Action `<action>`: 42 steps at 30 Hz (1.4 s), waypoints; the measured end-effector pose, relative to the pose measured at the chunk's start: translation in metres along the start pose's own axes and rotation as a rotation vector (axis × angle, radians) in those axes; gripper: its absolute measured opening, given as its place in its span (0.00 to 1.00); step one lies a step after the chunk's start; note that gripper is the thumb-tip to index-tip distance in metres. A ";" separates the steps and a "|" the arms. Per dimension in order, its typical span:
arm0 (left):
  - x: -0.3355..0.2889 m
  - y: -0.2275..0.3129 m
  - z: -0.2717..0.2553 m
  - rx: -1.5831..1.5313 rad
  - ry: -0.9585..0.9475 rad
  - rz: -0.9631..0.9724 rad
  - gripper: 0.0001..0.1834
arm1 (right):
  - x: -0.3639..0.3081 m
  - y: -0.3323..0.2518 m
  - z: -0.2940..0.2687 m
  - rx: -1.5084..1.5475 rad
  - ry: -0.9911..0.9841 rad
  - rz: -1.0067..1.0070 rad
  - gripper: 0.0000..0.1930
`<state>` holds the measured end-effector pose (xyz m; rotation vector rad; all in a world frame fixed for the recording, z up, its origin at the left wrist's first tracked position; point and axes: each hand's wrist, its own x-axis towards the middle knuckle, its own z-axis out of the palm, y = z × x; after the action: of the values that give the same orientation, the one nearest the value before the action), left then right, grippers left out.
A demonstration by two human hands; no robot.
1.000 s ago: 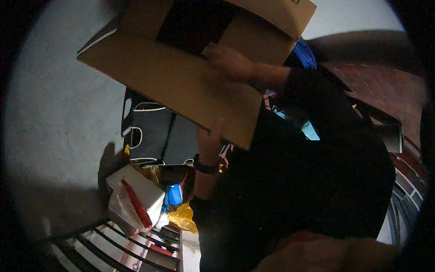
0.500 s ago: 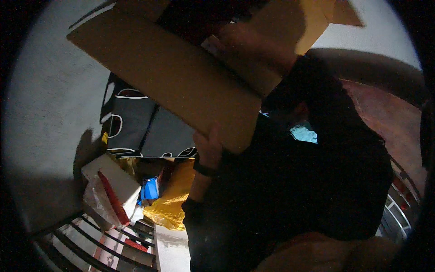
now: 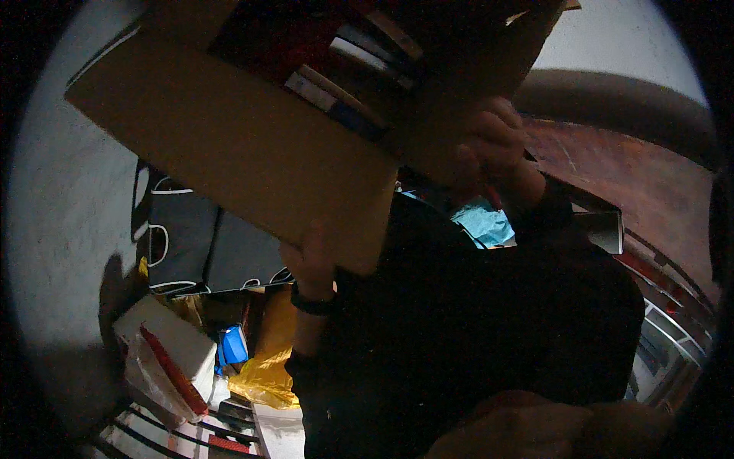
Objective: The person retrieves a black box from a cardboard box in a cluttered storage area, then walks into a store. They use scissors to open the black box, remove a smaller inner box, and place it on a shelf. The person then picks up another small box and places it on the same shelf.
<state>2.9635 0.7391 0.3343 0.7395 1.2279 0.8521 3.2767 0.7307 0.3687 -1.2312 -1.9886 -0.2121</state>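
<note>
A large open cardboard box (image 3: 229,145) is tilted across the upper part of the head view. My left hand (image 3: 313,256) grips the lower corner of its near flap, thumb outside, and a dark band circles that wrist. Against the lower edge of the box's right flap my right hand (image 3: 497,138) is closed with curled fingers; shadow hides part of this grip. Inside the box, several flat items with pale edges, like books or slim packs (image 3: 336,96), show in the dark.
Below the box stands a dark fabric organizer (image 3: 183,237) with white piping. Near it are a whitish box (image 3: 176,344) in clear plastic, a small blue pack (image 3: 232,344) and a yellow plastic bag (image 3: 267,375). A light-blue sheet (image 3: 487,222) shows under my right arm. Black bars (image 3: 145,432) cross the lower left.
My right hand has come out of the box's opening to its right flap. The pale-edged items inside are more visible. Box and left hand appear shifted left and slightly down as the view moved.
</note>
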 end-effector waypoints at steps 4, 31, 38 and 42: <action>-0.001 -0.007 -0.014 -0.042 -0.028 -0.001 0.23 | 0.002 -0.005 0.004 0.052 0.016 0.008 0.07; 0.004 -0.016 -0.012 0.402 -0.052 0.350 0.22 | 0.017 0.013 0.023 -0.093 -0.327 0.013 0.10; 0.007 -0.013 -0.018 0.129 -0.066 0.166 0.22 | 0.005 0.078 0.150 -0.284 -0.368 0.014 0.33; 0.014 -0.018 -0.024 0.199 -0.109 0.212 0.22 | -0.038 0.091 0.179 -0.425 -0.602 0.052 0.30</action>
<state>2.9445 0.7432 0.3075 1.0777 1.1604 0.8571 3.2666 0.8416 0.1980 -1.7722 -2.5016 -0.2697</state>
